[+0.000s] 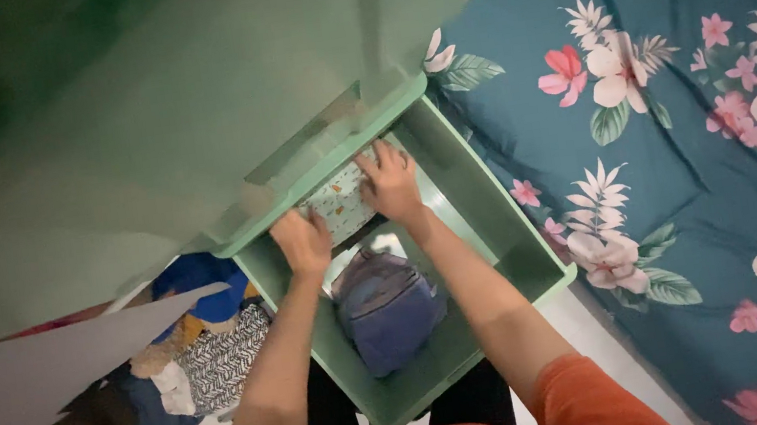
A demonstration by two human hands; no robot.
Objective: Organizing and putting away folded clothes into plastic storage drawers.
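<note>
Our left hand (302, 241) and right hand (390, 184) close on a folded patterned cloth (341, 203) at the back of the open green drawer (500, 235); we'd keep it level, clear of the blue pouch (387, 310).

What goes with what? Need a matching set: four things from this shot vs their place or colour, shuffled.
Things:
1. drawer
2. bag
3. patterned box
4. bedsheet

Descriptions:
A. teal with pink and white flowers
B. held by the left hand and right hand
C. mint green, pulled open
D. blue-purple, lying inside the drawer

Pairs: 1-C, 2-D, 3-B, 4-A
</note>
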